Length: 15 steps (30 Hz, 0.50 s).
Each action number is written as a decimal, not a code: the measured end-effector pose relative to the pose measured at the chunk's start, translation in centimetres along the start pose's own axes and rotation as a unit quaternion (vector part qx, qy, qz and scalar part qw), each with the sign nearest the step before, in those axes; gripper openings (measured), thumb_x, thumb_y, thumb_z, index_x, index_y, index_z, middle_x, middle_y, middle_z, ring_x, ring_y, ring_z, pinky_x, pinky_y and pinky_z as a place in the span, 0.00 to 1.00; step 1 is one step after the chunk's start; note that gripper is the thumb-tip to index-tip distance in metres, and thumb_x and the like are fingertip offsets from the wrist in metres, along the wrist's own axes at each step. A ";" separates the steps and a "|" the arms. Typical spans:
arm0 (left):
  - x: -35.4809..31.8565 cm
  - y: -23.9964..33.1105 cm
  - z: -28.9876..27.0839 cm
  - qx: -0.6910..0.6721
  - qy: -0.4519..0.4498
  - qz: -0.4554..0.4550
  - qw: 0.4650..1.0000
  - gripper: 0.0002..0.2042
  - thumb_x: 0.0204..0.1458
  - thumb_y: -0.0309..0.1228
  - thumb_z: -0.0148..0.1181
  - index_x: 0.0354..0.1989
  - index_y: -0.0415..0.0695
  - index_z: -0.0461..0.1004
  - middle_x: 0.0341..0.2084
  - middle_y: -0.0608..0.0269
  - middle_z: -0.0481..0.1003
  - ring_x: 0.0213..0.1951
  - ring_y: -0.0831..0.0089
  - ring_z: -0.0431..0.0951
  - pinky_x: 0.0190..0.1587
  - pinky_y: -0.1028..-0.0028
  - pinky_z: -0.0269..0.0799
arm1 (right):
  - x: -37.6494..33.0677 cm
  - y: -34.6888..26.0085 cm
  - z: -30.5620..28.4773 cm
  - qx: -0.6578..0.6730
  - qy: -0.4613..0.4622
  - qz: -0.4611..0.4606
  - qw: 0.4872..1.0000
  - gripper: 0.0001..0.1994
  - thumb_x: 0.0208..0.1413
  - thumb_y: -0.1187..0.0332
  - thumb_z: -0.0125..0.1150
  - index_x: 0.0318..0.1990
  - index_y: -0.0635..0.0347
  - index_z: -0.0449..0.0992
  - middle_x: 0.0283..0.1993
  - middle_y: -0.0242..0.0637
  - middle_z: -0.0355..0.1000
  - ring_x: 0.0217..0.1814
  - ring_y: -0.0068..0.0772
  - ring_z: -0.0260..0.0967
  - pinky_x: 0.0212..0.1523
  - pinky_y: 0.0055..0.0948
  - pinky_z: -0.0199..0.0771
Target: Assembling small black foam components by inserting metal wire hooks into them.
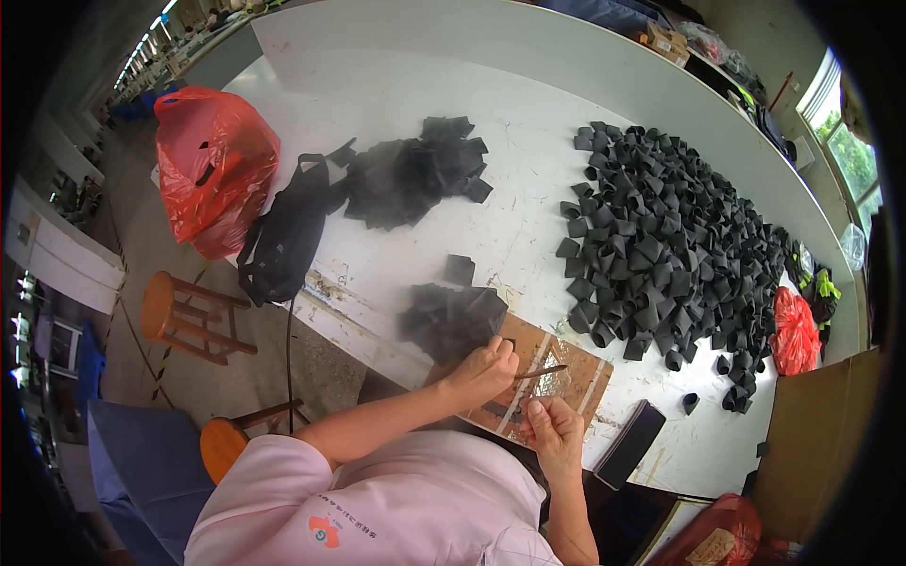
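Note:
My left hand (483,370) grips a thin stick-like tool (543,372) whose tip points right over a brown board (580,377) at the table's near edge. Close below it on the same board rests my right hand (552,429), fingers curled; whatever is inside them is hidden. Just beyond my left hand a heap of flat black pieces (451,316) touches the board's far corner. A single black piece (460,270) lies beyond that heap.
A wide spread of rolled black loops (670,241) covers the white table (528,113) at right; another black pile (415,174) lies further back. Red bag (212,165), black bag (283,236) and wooden stools (179,316) at left. Black flat case (630,441), cardboard box (812,443), red bag (795,332) at right.

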State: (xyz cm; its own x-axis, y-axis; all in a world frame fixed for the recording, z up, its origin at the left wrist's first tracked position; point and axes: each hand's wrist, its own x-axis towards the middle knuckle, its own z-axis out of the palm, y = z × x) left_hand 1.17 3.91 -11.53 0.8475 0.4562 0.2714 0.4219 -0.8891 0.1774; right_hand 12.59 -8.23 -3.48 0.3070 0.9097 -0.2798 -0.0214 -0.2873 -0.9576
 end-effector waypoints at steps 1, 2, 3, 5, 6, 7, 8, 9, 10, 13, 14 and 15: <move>0.1 0.1 -0.2 -0.025 0.000 -0.016 1.000 0.03 0.36 0.24 0.53 0.19 0.39 0.67 0.21 0.56 0.65 0.30 0.63 0.66 0.29 0.73 0.67 | 0.0 0.1 0.0 -0.001 0.013 -0.005 1.000 0.11 0.55 0.67 0.51 0.29 0.68 0.72 0.17 0.31 0.66 0.20 0.16 0.61 0.21 0.18 0.60; 0.0 0.1 -0.5 -0.026 -0.001 -0.015 1.000 0.03 0.36 0.24 0.53 0.19 0.39 0.67 0.21 0.56 0.65 0.30 0.63 0.66 0.29 0.73 0.67 | -0.1 0.1 0.1 -0.003 0.027 -0.009 1.000 0.10 0.55 0.68 0.52 0.29 0.68 0.72 0.17 0.32 0.66 0.20 0.16 0.61 0.20 0.18 0.61; 0.1 0.5 -1.4 -0.197 0.085 -0.113 0.970 0.02 0.38 0.23 0.53 0.21 0.38 0.68 0.23 0.56 0.66 0.30 0.65 0.67 0.30 0.74 0.66 | -0.2 -0.2 0.1 -0.003 0.031 -0.005 0.999 0.10 0.55 0.68 0.52 0.29 0.68 0.72 0.17 0.32 0.66 0.20 0.16 0.61 0.20 0.18 0.61; -0.3 1.1 -3.6 -0.454 0.150 -0.262 0.838 0.02 0.47 0.22 0.51 0.28 0.39 0.69 0.28 0.62 0.69 0.28 0.76 0.69 0.28 0.79 0.64 | -0.6 -1.2 0.4 -0.060 0.066 -0.070 0.994 0.08 0.53 0.71 0.53 0.28 0.67 0.72 0.16 0.32 0.66 0.20 0.17 0.62 0.20 0.18 0.60; -0.6 1.6 -5.3 -0.584 0.125 -0.320 0.736 0.02 0.48 0.23 0.51 0.29 0.40 0.70 0.28 0.65 0.68 0.27 0.80 0.68 0.28 0.81 0.63 | -0.8 -1.0 0.5 -0.079 0.078 -0.097 0.989 0.05 0.51 0.73 0.55 0.26 0.65 0.71 0.16 0.32 0.65 0.19 0.17 0.61 0.20 0.18 0.60; -0.5 2.2 -6.7 -0.696 0.093 -0.369 0.610 0.02 0.49 0.25 0.52 0.29 0.40 0.70 0.28 0.68 0.68 0.25 0.84 0.66 0.27 0.83 0.62 | -0.8 -1.2 0.6 -0.083 0.082 -0.090 0.989 0.05 0.51 0.73 0.55 0.26 0.65 0.71 0.16 0.32 0.65 0.19 0.17 0.61 0.20 0.18 0.60; -0.3 3.0 -7.7 -0.732 0.103 -0.359 0.571 0.03 0.51 0.26 0.51 0.28 0.41 0.70 0.29 0.71 0.67 0.24 0.87 0.65 0.26 0.86 0.62 | -0.9 -1.6 0.9 -0.064 0.090 -0.119 0.987 0.04 0.50 0.74 0.56 0.26 0.65 0.71 0.17 0.31 0.65 0.19 0.17 0.60 0.20 0.18 0.60; -0.3 3.3 -8.1 -0.735 0.099 -0.359 0.567 0.03 0.51 0.26 0.51 0.28 0.41 0.70 0.29 0.71 0.67 0.24 0.87 0.65 0.26 0.86 0.62 | -0.9 -2.0 1.3 -0.044 0.096 -0.149 0.983 0.04 0.49 0.74 0.57 0.26 0.65 0.71 0.17 0.31 0.65 0.19 0.17 0.60 0.20 0.18 0.59; -0.5 3.6 -8.3 -0.749 0.100 -0.330 0.567 0.03 0.51 0.25 0.51 0.28 0.40 0.70 0.29 0.70 0.66 0.24 0.87 0.64 0.26 0.86 0.62 | -0.8 -2.3 1.5 -0.016 0.096 -0.143 0.985 0.04 0.48 0.74 0.59 0.27 0.65 0.71 0.20 0.31 0.65 0.20 0.17 0.59 0.21 0.17 0.59; -0.4 4.2 -8.9 -0.754 0.104 -0.284 0.583 0.03 0.51 0.24 0.51 0.28 0.39 0.69 0.29 0.69 0.64 0.24 0.86 0.65 0.27 0.86 0.63 | -0.5 -3.5 2.3 0.042 0.094 -0.160 0.982 0.08 0.48 0.71 0.60 0.32 0.67 0.71 0.24 0.27 0.63 0.25 0.14 0.57 0.24 0.13 0.56; -0.3 4.5 -8.9 -0.712 0.138 -0.250 0.641 0.03 0.50 0.24 0.51 0.28 0.39 0.69 0.29 0.69 0.64 0.25 0.86 0.65 0.26 0.85 0.63 | -0.4 -3.5 2.4 0.041 0.103 -0.154 0.982 0.08 0.47 0.71 0.61 0.33 0.66 0.72 0.24 0.27 0.62 0.27 0.14 0.57 0.25 0.14 0.56; -0.3 4.8 -8.9 -0.665 0.171 -0.215 0.695 0.02 0.50 0.23 0.51 0.28 0.38 0.68 0.29 0.69 0.63 0.25 0.85 0.65 0.25 0.85 0.63 | -0.4 -3.4 2.4 0.040 0.105 -0.153 0.982 0.08 0.47 0.71 0.61 0.33 0.66 0.72 0.24 0.27 0.62 0.27 0.14 0.57 0.25 0.14 0.56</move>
State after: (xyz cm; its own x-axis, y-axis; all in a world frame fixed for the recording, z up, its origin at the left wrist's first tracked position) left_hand 0.08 -0.12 -2.33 0.5128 0.8536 0.0917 -0.2513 0.0471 0.9668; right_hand 10.29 -6.91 -0.27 0.5000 0.8654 0.0343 0.0303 0.0221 -0.9993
